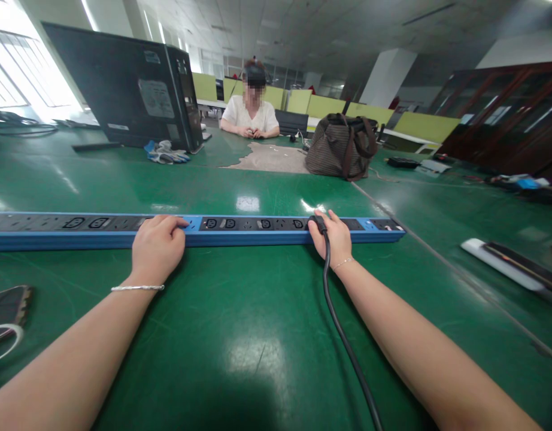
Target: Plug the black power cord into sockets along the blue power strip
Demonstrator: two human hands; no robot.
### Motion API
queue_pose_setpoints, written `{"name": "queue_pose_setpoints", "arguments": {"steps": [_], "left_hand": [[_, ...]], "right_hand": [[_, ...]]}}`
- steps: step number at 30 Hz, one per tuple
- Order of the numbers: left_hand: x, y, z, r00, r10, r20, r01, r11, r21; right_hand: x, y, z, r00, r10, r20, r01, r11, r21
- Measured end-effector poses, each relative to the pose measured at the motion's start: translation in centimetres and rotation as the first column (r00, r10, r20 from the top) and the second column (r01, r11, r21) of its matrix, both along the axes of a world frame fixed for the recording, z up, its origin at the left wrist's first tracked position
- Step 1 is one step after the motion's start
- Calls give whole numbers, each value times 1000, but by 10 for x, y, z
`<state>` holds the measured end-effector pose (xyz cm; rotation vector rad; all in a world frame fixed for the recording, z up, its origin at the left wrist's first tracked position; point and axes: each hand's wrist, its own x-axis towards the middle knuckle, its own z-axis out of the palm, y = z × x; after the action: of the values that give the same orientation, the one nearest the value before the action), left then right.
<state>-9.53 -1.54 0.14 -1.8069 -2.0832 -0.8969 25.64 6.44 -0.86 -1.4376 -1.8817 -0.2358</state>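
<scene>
A long blue power strip [249,239] with black sockets lies across the green table in front of me. My left hand [159,242] rests over the strip, its fingers curled around the far side and the thumb near a blue section. Toward the strip's right end, my right hand [333,238] grips a black plug [318,223] at one of the sockets. Whether the plug is fully seated cannot be seen. From it a black power cord [336,317] runs down toward me, past my right forearm and out of the bottom edge.
A black computer case [136,90] and gloves [166,152] stand at the back left. Across the table sits a person [249,114], with a brown bag [341,146] nearby. A phone [9,308] lies at left, and a white and black bar [505,263] at right.
</scene>
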Motion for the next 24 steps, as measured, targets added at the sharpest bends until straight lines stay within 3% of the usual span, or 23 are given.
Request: {"name": "queue_pose_setpoints", "arguments": {"steps": [7,12,19,24], "left_hand": [[0,-1,0,1000,6,-10,-6,1000,-8],[0,-1,1,1000,0,-12,0,1000,-5],[0,0,0,1000,9,-1,-9,1000,4],[1,-1,1,1000,5,-7,-5,1000,-9]], "right_hand": [[-1,-2,-2,999,-44,10,44,999,-25],[0,1,-3,999,12,-40,-13,1000,-13],[15,11,1,902,34,-431,-5,998,69],[54,24,5,816,-38,-576,111,990,92]]}}
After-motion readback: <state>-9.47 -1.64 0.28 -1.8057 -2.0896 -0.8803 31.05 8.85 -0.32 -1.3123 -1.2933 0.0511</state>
